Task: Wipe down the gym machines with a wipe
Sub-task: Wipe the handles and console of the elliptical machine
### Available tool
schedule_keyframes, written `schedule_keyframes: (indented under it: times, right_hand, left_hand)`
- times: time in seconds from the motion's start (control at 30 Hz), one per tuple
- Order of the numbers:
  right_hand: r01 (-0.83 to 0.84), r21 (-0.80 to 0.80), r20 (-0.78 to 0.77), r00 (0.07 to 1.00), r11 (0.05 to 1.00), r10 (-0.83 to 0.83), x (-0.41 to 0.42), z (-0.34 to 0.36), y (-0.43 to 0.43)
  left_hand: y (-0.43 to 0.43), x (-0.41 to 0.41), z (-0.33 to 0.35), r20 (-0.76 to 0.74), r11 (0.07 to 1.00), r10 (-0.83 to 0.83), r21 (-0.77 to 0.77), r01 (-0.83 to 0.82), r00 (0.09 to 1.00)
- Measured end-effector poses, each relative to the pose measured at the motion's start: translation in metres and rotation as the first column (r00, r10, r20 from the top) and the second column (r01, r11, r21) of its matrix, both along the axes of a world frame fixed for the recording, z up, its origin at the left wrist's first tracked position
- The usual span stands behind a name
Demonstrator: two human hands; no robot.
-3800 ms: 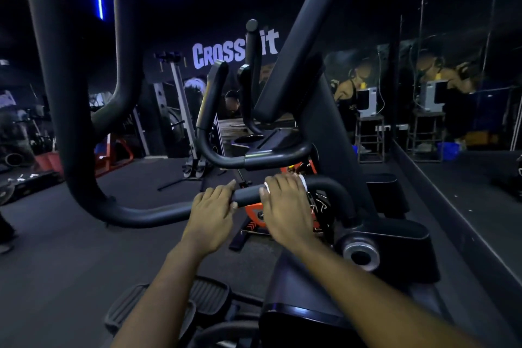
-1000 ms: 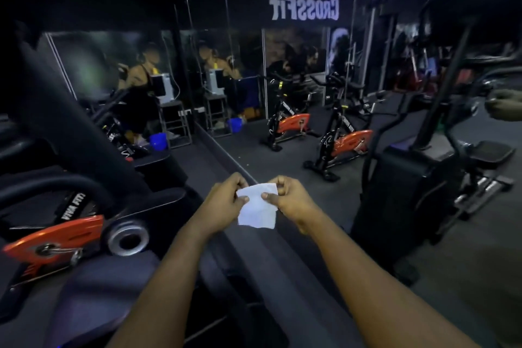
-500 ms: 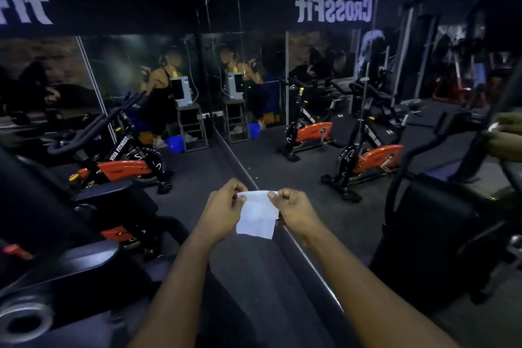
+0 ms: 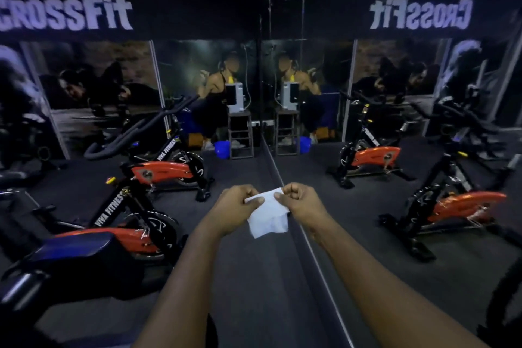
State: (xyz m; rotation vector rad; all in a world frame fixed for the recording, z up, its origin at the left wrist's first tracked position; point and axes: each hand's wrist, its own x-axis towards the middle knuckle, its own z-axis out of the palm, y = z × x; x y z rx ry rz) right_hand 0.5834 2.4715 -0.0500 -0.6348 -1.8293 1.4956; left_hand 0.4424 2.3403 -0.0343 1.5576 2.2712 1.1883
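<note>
Pinching wipe (image 4: 268, 217) by top corners between left hand (image 4: 237, 206) and right hand (image 4: 302, 202), hovered up-right of bike (image 4: 127, 236) (nearer left hand).

Left hand (image 4: 237, 206) and right hand (image 4: 302, 203), pinching the wipe (image 4: 268, 220), hung in open air with room above and ahead. Below them a floor (image 4: 262, 277) strip ran open toward the far wall. Right side was blocked: the mirror (image 4: 339, 220) rose straight from the floor just beside the right forearm, and the bikes seen in it were only reflections. On the left, the near bike (image 4: 124, 234) stood near the left forearm. The far bike (image 4: 163, 171) stood behind it, with a gap between the two. A dark machine body (image 4: 79, 268) filled the lower left. A stool (image 4: 240, 133) and bucket (image 4: 221, 148) closed the strip's far end.
</note>
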Motion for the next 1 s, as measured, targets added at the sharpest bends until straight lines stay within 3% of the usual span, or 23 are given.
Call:
schedule_keyframes:
  times: [0.2,0.37,0.6,0.73,1.0]
  right_hand:
    - [-0.105,-0.027,-0.019,0.994,0.994,0.104,-0.107,-0.003,0.075]
    - [-0.306,0.013,-0.023,0.952,0.952,0.306,-0.203,-0.009,0.123]
    - [-0.642,0.051,0.092,0.765,0.765,0.637,-0.330,0.000,0.161]
    - [-0.742,0.044,0.156,0.666,0.669,0.729,-0.393,-0.001,0.172]
    - [-0.853,0.015,0.152,0.518,0.523,0.841,-0.538,-0.024,0.155]
  left_hand:
    - [0.057,-0.075,0.001,-0.055,0.954,0.299,0.043,-0.297,0.953]
    - [0.082,-0.141,0.005,-0.071,0.914,0.404,0.004,-0.405,0.912]
    - [0.103,-0.223,0.020,-0.137,0.801,0.564,-0.150,-0.580,0.815]
    - [0.109,-0.272,0.015,-0.141,0.719,0.645,-0.220,-0.659,0.751]
    - [0.089,-0.367,-0.003,-0.101,0.561,0.807,-0.176,-0.809,0.582]
